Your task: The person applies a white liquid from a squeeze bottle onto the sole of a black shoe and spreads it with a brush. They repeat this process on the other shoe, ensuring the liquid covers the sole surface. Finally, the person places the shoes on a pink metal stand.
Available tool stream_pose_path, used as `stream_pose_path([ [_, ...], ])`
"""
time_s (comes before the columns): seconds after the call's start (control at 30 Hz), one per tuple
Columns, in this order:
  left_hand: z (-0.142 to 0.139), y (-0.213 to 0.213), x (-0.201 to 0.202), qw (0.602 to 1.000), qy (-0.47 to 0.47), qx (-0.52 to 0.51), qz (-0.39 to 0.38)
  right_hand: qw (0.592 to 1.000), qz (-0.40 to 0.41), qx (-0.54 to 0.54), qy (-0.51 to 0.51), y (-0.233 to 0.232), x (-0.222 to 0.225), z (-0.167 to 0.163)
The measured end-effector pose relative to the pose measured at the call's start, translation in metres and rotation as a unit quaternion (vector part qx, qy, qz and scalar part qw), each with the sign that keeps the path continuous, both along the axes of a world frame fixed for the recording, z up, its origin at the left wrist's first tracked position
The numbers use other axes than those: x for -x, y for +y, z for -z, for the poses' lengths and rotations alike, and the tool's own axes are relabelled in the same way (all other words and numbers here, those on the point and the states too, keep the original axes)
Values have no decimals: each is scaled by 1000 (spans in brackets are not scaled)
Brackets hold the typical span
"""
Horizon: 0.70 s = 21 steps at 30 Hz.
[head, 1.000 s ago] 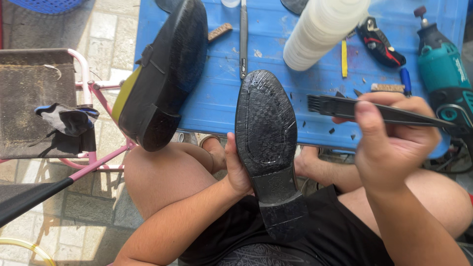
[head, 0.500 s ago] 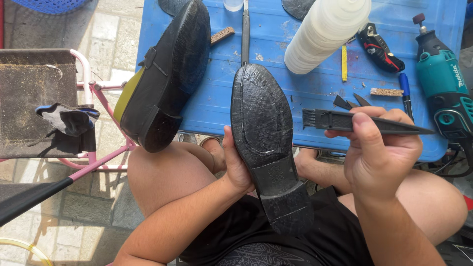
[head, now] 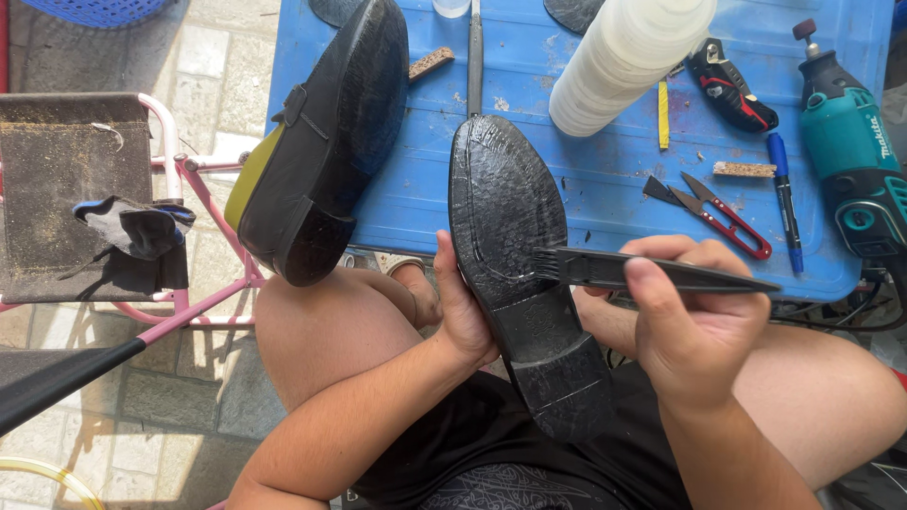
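Note:
My left hand [head: 458,307] grips a black shoe [head: 515,246] from its left side, sole turned up over my lap. My right hand [head: 694,316] holds a dark brush [head: 652,274] by its tapered handle. The bristles touch the right edge of the sole near its waist. A second black shoe [head: 326,142] with a yellow lining rests sole-up on the left edge of the blue table [head: 586,198].
On the blue table stand a white plastic bottle [head: 628,57], a teal rotary tool [head: 850,156], red-handled snips [head: 723,212], a blue pen [head: 782,194], a metal file [head: 474,42] and a black-and-red tool [head: 727,90]. A pink-framed stool [head: 80,189] with a dark cloth is at left.
The brush has moved left from above the table onto the right edge of the sole. The shoe has shifted slightly in my left hand.

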<state>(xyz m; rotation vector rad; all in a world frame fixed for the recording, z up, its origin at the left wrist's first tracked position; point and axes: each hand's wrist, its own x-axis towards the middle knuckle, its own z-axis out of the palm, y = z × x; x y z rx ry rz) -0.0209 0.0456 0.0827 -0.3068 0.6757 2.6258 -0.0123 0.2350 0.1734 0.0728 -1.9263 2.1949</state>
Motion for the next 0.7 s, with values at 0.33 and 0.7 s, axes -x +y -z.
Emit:
stream_pose_path([
  [0.33,2,1,-2,1000,-15,23,3,997,-33,64,5,3,0,11],
  [0.7,0,-2,-2,1000,-15,23,7,999,-49,15,1,3,-5,6],
])
